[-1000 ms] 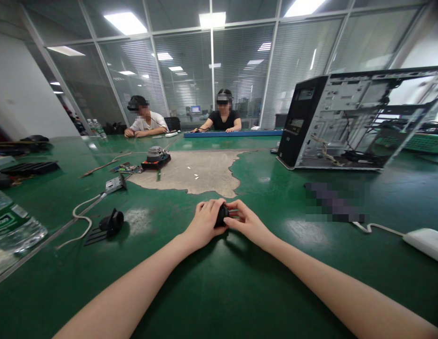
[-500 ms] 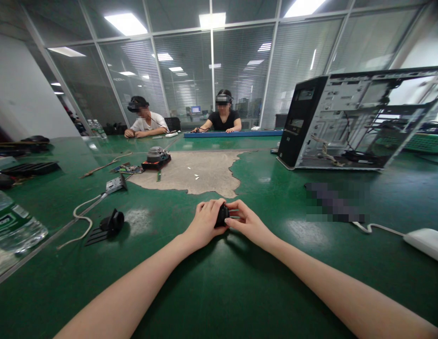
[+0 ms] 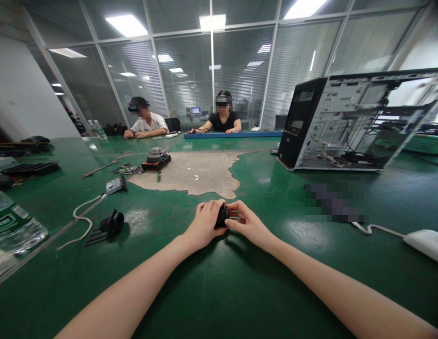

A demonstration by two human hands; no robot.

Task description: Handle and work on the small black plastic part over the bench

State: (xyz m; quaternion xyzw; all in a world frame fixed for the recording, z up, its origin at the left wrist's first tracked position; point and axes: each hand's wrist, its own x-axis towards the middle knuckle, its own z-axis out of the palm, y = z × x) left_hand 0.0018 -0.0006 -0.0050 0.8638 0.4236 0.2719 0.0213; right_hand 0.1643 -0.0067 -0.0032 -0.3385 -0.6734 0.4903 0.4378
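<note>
Between my two hands, just above the green table (image 3: 212,287), is a small black rounded object (image 3: 222,215) whose kind I cannot make out. My left hand (image 3: 206,219) is closed round its left side, with the fingers over the top and the thumb below. From the right, my right hand (image 3: 247,220) grips its edge with thumb and fingertips. Much of the object is hidden by the fingers. To the left lies a black plastic part (image 3: 112,222) with a round end and flat prongs.
An opened computer case (image 3: 304,122) stands at right, near a white corded device (image 3: 425,242). A metal bracket (image 3: 115,184), a heatsink fan (image 3: 156,157) and a water bottle (image 3: 14,221) are at left. Two people sit across the table behind a blue bar (image 3: 236,134).
</note>
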